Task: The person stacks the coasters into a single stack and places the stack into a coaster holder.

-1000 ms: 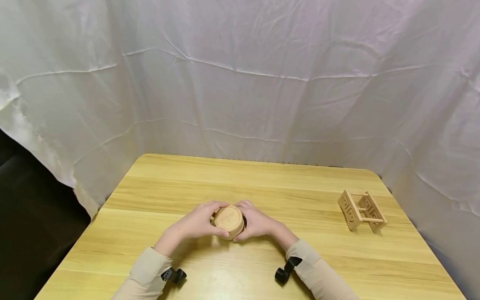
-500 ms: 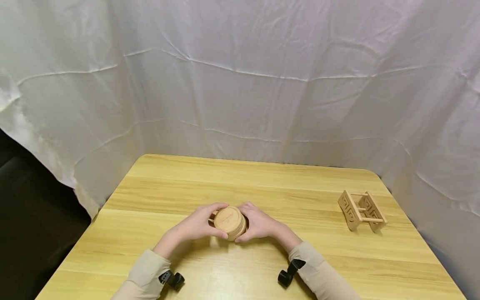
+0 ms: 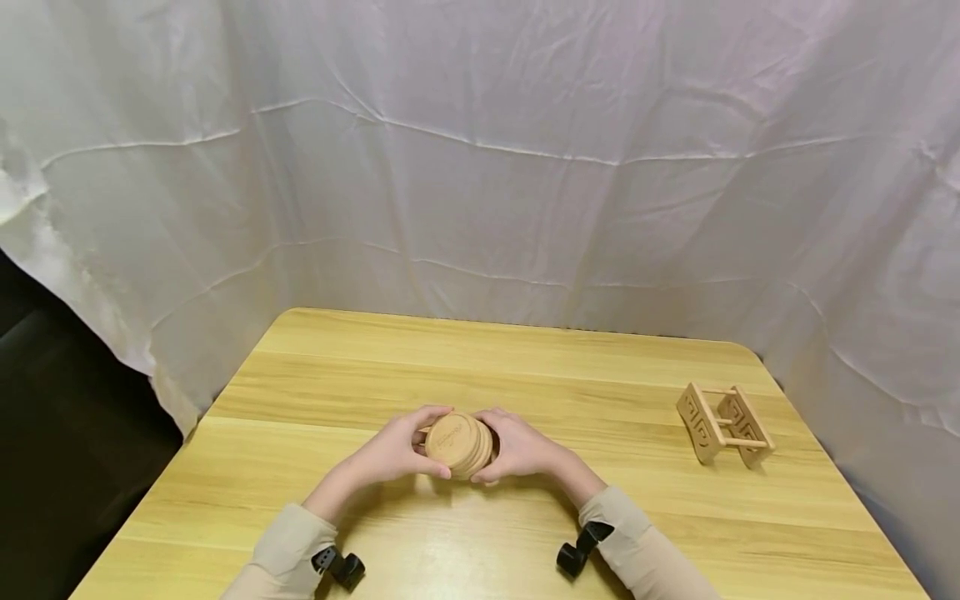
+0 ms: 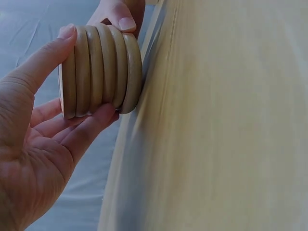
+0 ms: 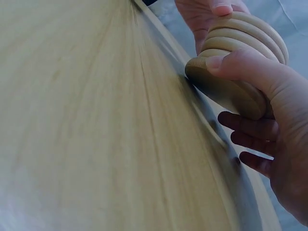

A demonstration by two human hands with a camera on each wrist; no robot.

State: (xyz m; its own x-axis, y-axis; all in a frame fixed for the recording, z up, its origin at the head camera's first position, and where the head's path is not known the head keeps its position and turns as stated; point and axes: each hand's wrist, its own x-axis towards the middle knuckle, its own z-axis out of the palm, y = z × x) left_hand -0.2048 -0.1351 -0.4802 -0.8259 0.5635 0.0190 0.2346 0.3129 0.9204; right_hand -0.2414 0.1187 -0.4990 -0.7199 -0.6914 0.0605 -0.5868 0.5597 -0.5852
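Note:
A stack of several round wooden coasters (image 3: 452, 440) is held between both hands near the middle of the table. Its top coaster, with faint engraved writing, leans to the left in the head view. My left hand (image 3: 390, 452) grips the stack's upper part, thumb on the near side and fingers round the far side. From the other side, my right hand (image 3: 521, 448) grips the lower coasters. In the left wrist view the coaster edges (image 4: 96, 72) show slightly staggered. The right wrist view shows my right thumb (image 5: 236, 65) across the bottom coaster. Whether the stack touches the table is unclear.
A small wooden rack (image 3: 723, 425) with cut-out side panels and crossbars stands at the table's right. The wood-grain table (image 3: 480, 358) has white cloth (image 3: 480, 167) hanging behind it. Something black (image 3: 67, 433) shows beyond the left edge.
The stack's top has tilted and slid a little to the left, baring more coaster edges on its right. My right hand has shifted slightly right. The rack has stayed put.

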